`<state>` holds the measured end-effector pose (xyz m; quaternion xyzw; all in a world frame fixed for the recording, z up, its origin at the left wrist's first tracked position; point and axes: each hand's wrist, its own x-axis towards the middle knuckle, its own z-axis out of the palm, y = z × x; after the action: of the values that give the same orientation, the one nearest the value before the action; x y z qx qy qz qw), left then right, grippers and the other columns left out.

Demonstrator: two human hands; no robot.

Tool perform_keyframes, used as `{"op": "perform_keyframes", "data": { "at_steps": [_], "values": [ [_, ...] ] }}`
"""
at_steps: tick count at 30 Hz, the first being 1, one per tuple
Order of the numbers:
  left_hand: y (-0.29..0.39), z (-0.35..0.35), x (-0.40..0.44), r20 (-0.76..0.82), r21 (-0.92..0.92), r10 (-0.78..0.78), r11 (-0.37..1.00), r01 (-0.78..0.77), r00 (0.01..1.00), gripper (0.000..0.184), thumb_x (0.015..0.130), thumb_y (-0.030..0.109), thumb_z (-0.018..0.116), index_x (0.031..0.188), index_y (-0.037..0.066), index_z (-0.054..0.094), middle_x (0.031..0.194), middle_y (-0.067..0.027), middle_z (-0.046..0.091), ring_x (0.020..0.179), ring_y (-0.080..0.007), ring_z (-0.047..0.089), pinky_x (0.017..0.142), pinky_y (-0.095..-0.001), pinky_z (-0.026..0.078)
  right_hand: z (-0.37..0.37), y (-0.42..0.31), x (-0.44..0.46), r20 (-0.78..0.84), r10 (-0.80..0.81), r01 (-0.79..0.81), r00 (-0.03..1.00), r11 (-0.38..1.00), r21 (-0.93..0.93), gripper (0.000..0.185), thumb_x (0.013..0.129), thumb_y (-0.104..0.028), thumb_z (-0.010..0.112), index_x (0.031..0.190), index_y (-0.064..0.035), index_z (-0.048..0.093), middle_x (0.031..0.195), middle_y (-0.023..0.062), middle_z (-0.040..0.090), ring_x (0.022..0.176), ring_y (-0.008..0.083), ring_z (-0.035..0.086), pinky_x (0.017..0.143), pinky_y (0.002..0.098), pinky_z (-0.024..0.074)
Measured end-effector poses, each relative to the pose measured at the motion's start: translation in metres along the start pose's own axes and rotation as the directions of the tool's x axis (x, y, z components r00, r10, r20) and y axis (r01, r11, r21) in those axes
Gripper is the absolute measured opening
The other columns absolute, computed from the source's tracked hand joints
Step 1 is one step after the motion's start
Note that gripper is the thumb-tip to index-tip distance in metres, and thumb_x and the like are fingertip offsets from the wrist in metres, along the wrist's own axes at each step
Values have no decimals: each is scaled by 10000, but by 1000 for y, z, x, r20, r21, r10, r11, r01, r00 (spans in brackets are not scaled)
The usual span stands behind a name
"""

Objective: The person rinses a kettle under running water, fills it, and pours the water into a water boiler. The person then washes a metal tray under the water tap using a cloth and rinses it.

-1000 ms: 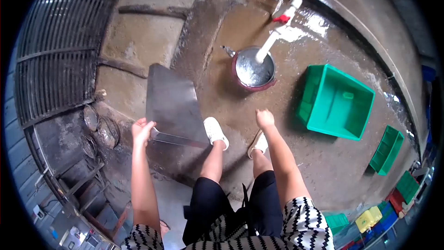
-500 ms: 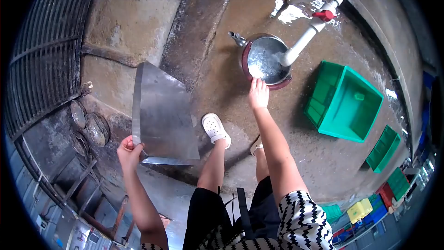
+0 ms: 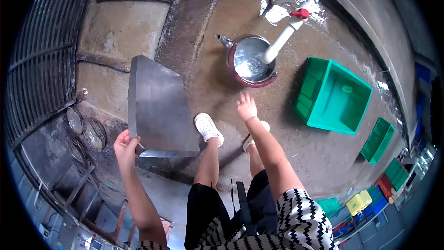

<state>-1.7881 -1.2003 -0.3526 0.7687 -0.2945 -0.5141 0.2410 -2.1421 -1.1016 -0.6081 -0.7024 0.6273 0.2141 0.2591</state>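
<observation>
My left hand (image 3: 125, 144) grips the near left corner of a grey sheet-metal panel (image 3: 162, 104) with folded edges, thumb on top. The panel lies tilted in front of my left side. My right hand (image 3: 247, 105) is stretched out with its fingers apart, holding nothing, just short of a metal kettle (image 3: 230, 62). The lidless kettle stands on the wet floor with its spout to the left and a dark red band around its rim. A white pipe tap (image 3: 282, 42) with a red valve handle (image 3: 300, 14) ends over the kettle's mouth. Water shines inside.
Right of the kettle stands a green plastic crate (image 3: 335, 97), with a smaller green tray (image 3: 377, 140) beyond it. Barred metal grating (image 3: 44, 51) runs along the left. Round metal lids (image 3: 94, 134) lean below it. A yellow crate (image 3: 358, 203) is at lower right.
My right hand has come away from the kettle's rim and drawn back toward me. The bubbling under the tap's mouth looks calmer. My left hand keeps its grip on the panel.
</observation>
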Motion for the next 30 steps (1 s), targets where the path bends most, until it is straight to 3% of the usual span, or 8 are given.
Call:
{"op": "perform_keyframes", "data": {
  "at_steps": [4,8,11,14,17,20,24,30],
  "values": [
    [-10,18,20,63,-34,-41,998,44,997,227,702,-71,568,924,-28,559,746,-8,592,619,-41,523,545,-172,393,10,-15,-57,323,56,-181,945,911,370,312,792,-348,487,811,-81,648,850,146,628,810,289,611,742,392,475],
    [-6,55,20,-43,5,-31,999,32,999,132,726,5,590,856,20,575,628,64,501,507,-17,420,463,-169,324,30,-13,-109,501,110,-367,858,815,449,341,797,-384,489,874,-89,643,893,147,618,857,295,593,755,381,468],
    [8,63,14,-55,68,-111,991,115,992,209,708,47,642,897,1,566,759,21,565,639,-56,501,560,-183,389,82,8,-139,528,118,-406,841,783,471,317,794,-349,488,880,-82,638,900,148,615,860,299,589,766,380,463],
    [14,73,16,-158,59,-121,990,131,980,550,632,112,730,1082,-75,474,924,-85,570,779,-136,542,687,-237,440,37,46,-170,530,136,-436,837,751,496,291,771,-294,508,945,-88,616,955,151,600,902,312,567,785,390,450],
    [-3,62,40,-267,134,2,990,35,964,450,623,141,713,981,-61,529,867,-72,583,730,-132,535,654,-259,435,23,84,-188,565,248,-523,787,754,397,278,745,-295,542,923,-94,618,961,149,597,909,313,561,795,397,445],
    [24,67,28,-371,237,-77,956,174,926,488,624,178,717,997,-66,520,879,-86,583,740,-153,541,659,-272,438,-2,123,-213,574,262,-514,776,790,335,332,775,-365,500,829,-71,645,865,145,621,877,306,576,793,372,449],
    [14,69,38,-326,225,-25,969,103,945,540,623,188,722,1037,-75,496,880,-110,578,753,-171,546,657,-282,445,32,172,-259,639,410,-692,651,666,278,361,786,-385,482,821,-64,642,836,147,623,868,311,577,783,378,454],
    [-1,71,52,-132,193,-77,976,102,988,221,676,159,699,775,22,557,692,-8,544,594,-91,502,557,-228,408,68,180,-311,496,549,-724,673,625,290,279,778,-310,504,837,-69,631,768,125,632,805,304,596,751,372,467]
  ]
}}
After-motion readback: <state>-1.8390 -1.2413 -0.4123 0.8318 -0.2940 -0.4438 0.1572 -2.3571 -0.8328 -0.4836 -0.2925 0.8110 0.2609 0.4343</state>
